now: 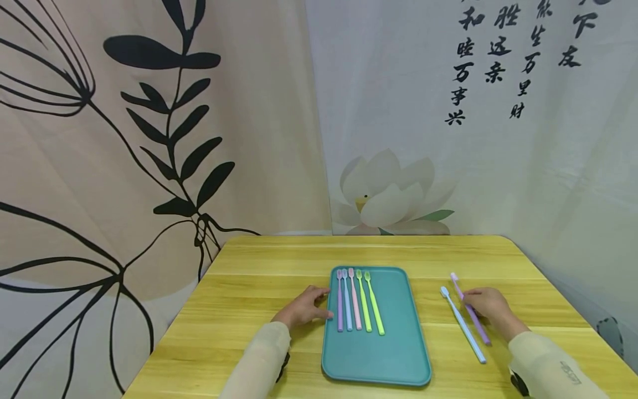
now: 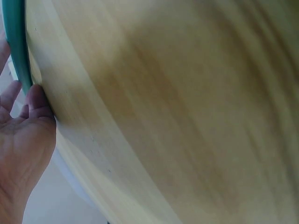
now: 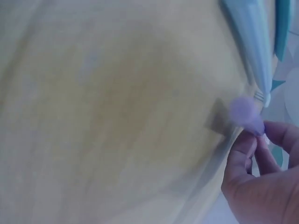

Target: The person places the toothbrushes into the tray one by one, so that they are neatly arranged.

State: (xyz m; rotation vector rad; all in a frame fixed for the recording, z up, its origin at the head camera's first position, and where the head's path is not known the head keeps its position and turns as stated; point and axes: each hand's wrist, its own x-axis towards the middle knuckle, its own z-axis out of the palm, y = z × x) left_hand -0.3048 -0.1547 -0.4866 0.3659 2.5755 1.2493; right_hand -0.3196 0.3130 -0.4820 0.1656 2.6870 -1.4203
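Observation:
My right hand [image 1: 487, 306] pinches a purple toothbrush [image 1: 478, 326] between thumb and fingers, right of the tray. In the right wrist view the handle end of this purple toothbrush [image 3: 244, 111] points towards the camera. Just left of it, a light blue toothbrush [image 1: 467, 329] lies slantwise on the table. My left hand [image 1: 305, 308] touches the left edge of a teal tray [image 1: 376, 360], its fingers and thumb loosely extended. Along the tray's upper left lie a purple toothbrush [image 1: 340, 305], a blue one, a pink toothbrush [image 1: 355, 302] and two lime-green toothbrushes [image 1: 375, 307], heads at the far end.
The wood-grain table [image 1: 249, 332] carries the tray near its middle. Behind its far edge hangs a printed cloth [image 1: 279, 138] with dark plants, a pale lotus and black characters.

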